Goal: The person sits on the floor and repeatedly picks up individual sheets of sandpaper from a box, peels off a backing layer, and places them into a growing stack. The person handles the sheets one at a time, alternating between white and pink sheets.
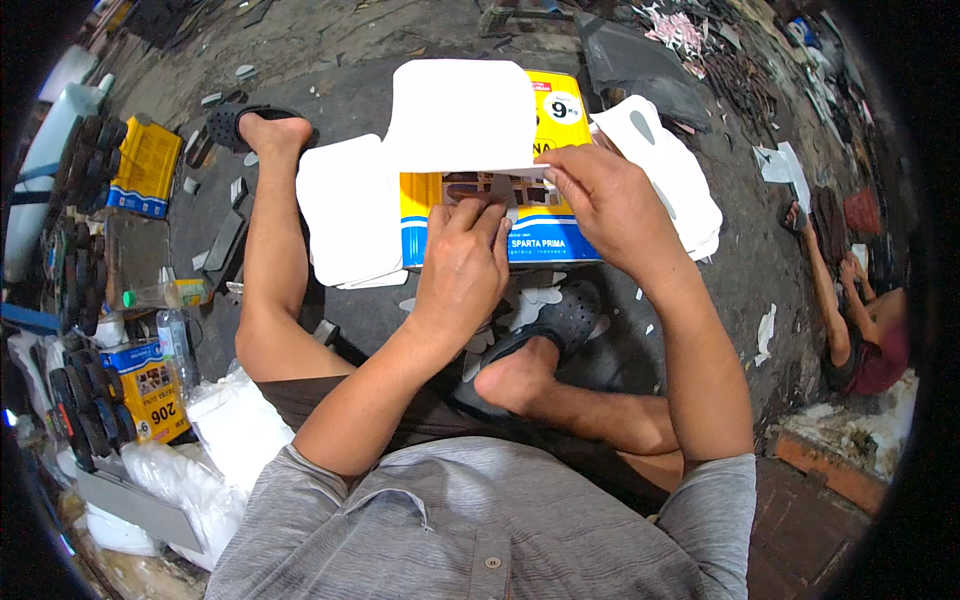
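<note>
Shirt [430, 530] at 6 o'clock; right hand [610, 195] pinches sheet [460, 115]; left hand [462, 250] bunches, grip unclear. Likely steadying; next wants care.

A dark grey, scuffed floor [345, 65] carries a yellow-and-blue tin [555, 223] at the centre of the frame, with stacks of white pieces [350, 210] beside it left and right; what bears those stacks is hidden. Also on the floor lie pink and white scraps [676, 32] and a dark sheet [640, 62] at upper right, tangled dark strips [748, 92] nearby, and a torn white scrap [766, 332] at right.
</note>
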Action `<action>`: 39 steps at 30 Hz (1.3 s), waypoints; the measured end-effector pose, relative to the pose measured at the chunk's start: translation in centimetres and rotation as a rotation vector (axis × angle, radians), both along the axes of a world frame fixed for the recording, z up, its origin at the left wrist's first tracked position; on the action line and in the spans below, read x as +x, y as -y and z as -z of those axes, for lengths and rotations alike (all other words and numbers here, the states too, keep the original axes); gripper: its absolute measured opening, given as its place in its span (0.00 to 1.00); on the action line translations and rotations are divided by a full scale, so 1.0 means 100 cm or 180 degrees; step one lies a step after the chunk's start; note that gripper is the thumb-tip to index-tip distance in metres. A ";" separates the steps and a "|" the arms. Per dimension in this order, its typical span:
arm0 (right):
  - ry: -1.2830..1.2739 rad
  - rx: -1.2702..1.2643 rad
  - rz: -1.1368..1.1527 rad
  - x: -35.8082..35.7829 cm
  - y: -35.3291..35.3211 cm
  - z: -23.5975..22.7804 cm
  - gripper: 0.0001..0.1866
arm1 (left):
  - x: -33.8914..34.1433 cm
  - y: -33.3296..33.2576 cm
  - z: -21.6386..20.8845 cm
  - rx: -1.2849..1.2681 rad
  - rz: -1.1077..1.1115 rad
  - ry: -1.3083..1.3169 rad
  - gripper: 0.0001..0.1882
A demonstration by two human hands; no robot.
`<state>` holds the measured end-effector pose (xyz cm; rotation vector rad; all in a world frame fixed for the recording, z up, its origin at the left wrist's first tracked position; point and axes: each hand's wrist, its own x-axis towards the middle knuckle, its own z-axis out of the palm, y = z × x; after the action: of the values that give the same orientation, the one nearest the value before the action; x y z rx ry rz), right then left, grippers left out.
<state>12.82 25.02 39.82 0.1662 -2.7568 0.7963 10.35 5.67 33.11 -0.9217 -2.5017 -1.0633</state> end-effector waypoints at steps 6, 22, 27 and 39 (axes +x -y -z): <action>0.0206 -0.0011 -0.0021 0.005 0.008 0.002 0.10 | 0.002 0.003 0.001 -0.0157 0.0108 0.0267 0.09; 0.0193 0.0018 0.0003 0.007 0.012 0.009 0.10 | 0.001 0.003 0.003 -0.0127 0.0032 0.0052 0.08; 0.0383 -0.0165 -0.0038 0.014 0.016 0.020 0.09 | 0.007 0.009 0.003 -0.0186 0.0138 0.0099 0.09; 0.0327 -0.0057 -0.0057 0.019 0.020 0.030 0.10 | 0.030 0.019 -0.004 -0.0455 -0.0175 0.0153 0.14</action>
<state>14.76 22.99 36.78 0.1506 -2.8469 0.8566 13.36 3.79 33.46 -0.8690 -2.6553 -0.9101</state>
